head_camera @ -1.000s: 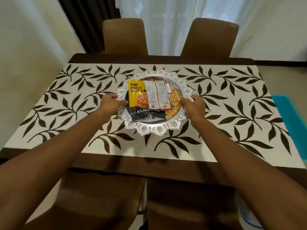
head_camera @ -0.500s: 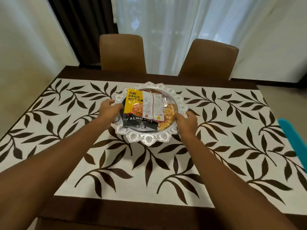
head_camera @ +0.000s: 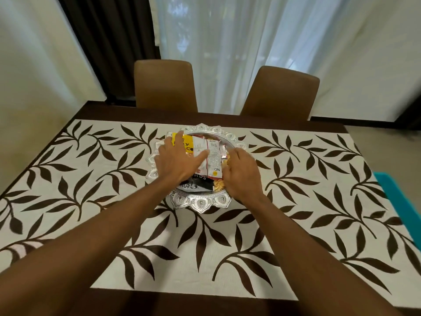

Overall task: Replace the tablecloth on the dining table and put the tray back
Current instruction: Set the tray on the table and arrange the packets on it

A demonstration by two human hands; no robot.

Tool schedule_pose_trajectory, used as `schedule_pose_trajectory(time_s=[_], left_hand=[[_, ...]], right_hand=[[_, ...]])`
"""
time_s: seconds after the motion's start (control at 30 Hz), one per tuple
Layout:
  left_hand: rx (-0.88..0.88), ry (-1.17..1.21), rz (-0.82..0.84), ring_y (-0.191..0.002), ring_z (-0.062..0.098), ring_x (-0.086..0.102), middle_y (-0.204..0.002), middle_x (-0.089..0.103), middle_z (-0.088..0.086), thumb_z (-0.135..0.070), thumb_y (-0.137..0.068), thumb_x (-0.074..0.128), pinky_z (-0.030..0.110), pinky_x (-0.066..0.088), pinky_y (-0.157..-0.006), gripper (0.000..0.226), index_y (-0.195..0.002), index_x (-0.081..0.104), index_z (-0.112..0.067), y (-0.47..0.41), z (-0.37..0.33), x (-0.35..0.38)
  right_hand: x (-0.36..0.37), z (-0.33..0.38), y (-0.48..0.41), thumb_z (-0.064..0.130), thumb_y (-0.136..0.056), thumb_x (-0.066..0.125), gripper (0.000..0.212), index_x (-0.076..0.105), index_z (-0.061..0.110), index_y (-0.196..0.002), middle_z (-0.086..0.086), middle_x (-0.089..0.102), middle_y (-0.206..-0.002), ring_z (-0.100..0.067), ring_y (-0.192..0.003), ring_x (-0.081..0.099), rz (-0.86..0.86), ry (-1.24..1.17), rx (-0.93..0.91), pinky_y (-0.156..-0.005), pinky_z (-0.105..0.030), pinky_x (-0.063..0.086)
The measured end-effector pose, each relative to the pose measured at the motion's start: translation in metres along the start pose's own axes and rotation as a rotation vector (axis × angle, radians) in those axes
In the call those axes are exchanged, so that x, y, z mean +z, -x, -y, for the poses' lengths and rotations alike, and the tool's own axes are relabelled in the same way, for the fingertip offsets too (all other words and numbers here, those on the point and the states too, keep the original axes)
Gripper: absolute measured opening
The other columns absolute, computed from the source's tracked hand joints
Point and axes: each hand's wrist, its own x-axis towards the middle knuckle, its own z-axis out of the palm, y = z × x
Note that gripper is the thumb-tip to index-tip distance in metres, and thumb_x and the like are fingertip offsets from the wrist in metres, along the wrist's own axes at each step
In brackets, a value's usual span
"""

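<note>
A round silver tray with a scalloped rim rests on the cream tablecloth printed with dark brown leaves, near the table's far middle. In the tray lie a yellow and black almond packet, a white and red sachet and yellow snack pieces. My left hand lies flat on the packets, fingers spread. My right hand is over the tray's right side, fingers curled down among the snacks; whether it grips anything I cannot tell.
Two brown chairs stand at the far side, before a white curtain. A dark brown table border frames the cloth. A teal object lies off the right edge. A wall runs along the left.
Both hands have let go of the tray's rim and moved onto the packets inside it. The tray now rests further from me on the cloth, and my view has tilted up.
</note>
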Motion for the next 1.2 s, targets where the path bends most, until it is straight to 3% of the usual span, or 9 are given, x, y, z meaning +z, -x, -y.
schedule_pose_trajectory(time_s=[0.07,0.17,0.33,0.63,0.77,0.87,0.93,1.07,1.2], left_hand=[[-0.009,-0.035,0.098,-0.150,0.041,0.014,-0.166,0.010,0.013,-0.092,-0.067,0.051,0.064,0.022,-0.113,0.114,-0.157,0.013,-0.033,0.004,-0.007,0.011],[0.014,-0.108,0.178,-0.152,0.042,-0.006,-0.167,-0.004,0.011,-0.092,-0.061,0.058,0.066,0.015,-0.115,0.123,-0.157,0.005,-0.035,0.009,-0.009,0.025],[0.062,-0.119,0.134,-0.151,0.039,0.007,-0.166,0.006,0.010,-0.071,-0.061,0.081,0.064,0.026,-0.111,0.113,-0.152,0.026,-0.033,-0.001,-0.010,0.012],[0.373,-0.226,0.308,-0.154,0.030,0.003,-0.166,0.015,0.009,-0.047,-0.070,0.086,0.055,0.018,-0.122,0.095,-0.151,0.039,-0.030,-0.047,0.028,-0.026],[0.474,-0.160,0.212,-0.153,0.029,0.011,-0.162,0.029,0.009,-0.029,-0.082,0.080,0.050,0.020,-0.121,0.067,-0.142,0.051,-0.027,-0.038,0.029,-0.029],[0.674,-0.154,0.135,-0.148,0.028,0.028,-0.153,0.044,0.008,-0.018,-0.088,0.072,0.050,0.029,-0.119,0.047,-0.133,0.061,-0.022,-0.008,0.022,-0.016],[0.733,-0.140,0.125,-0.137,0.027,0.042,-0.143,0.054,0.008,-0.020,-0.089,0.068,0.050,0.039,-0.110,0.038,-0.127,0.065,-0.020,0.011,0.014,-0.004],[0.742,-0.121,0.144,-0.118,0.025,0.056,-0.127,0.066,0.003,-0.030,-0.094,0.058,0.045,0.047,-0.097,0.035,-0.123,0.069,-0.016,0.028,0.006,0.016],[0.695,-0.231,0.159,-0.133,0.024,0.047,-0.143,0.057,-0.001,-0.046,-0.095,0.038,0.047,0.037,-0.109,0.052,-0.134,0.062,-0.022,0.025,0.013,0.026]], right_hand=[[-0.001,-0.003,-0.002,0.043,-0.096,0.030,0.056,0.057,0.011,-0.132,-0.010,0.062,-0.124,-0.027,-0.114,0.057,0.065,0.052,-0.051,-0.102,-0.045,0.045],[0.001,-0.008,-0.002,0.038,-0.101,0.036,0.056,0.042,0.009,-0.149,-0.015,0.044,-0.152,-0.035,-0.143,0.038,0.253,0.186,-0.071,-0.119,-0.052,0.029],[0.000,-0.015,-0.007,0.039,-0.108,0.026,0.061,0.013,0.013,-0.162,-0.008,0.010,-0.170,-0.029,-0.158,0.000,0.444,0.286,-0.070,-0.125,-0.051,0.002],[-0.006,0.000,-0.007,0.034,-0.106,0.036,0.055,0.031,0.006,-0.154,-0.014,0.027,-0.163,-0.036,-0.156,0.006,0.460,0.294,-0.064,-0.124,-0.059,0.008],[-0.006,0.008,-0.003,0.028,-0.103,0.045,0.052,0.039,0.004,-0.149,-0.017,0.030,-0.162,-0.037,-0.156,0.008,0.452,0.290,-0.006,-0.124,-0.059,0.006],[-0.006,0.012,-0.002,0.022,-0.099,0.047,0.039,0.055,0.005,-0.134,-0.019,0.049,-0.147,-0.038,-0.145,0.034,0.429,0.275,-0.027,-0.122,-0.054,0.018],[-0.009,0.011,-0.004,0.017,-0.096,0.049,0.025,0.066,0.006,-0.112,-0.015,0.065,-0.118,-0.032,-0.113,0.059,0.368,0.258,-0.082,-0.108,-0.045,0.039],[-0.018,0.005,-0.015,0.018,-0.098,0.054,0.017,0.068,0.009,-0.095,-0.010,0.067,-0.093,-0.025,-0.078,0.064,0.286,0.250,-0.080,-0.071,-0.036,0.053],[-0.019,-0.004,-0.038,0.024,-0.097,0.054,0.019,0.069,0.014,-0.103,-0.006,0.070,-0.101,-0.023,-0.088,0.064,0.367,0.367,-0.141,-0.081,-0.039,0.053]])
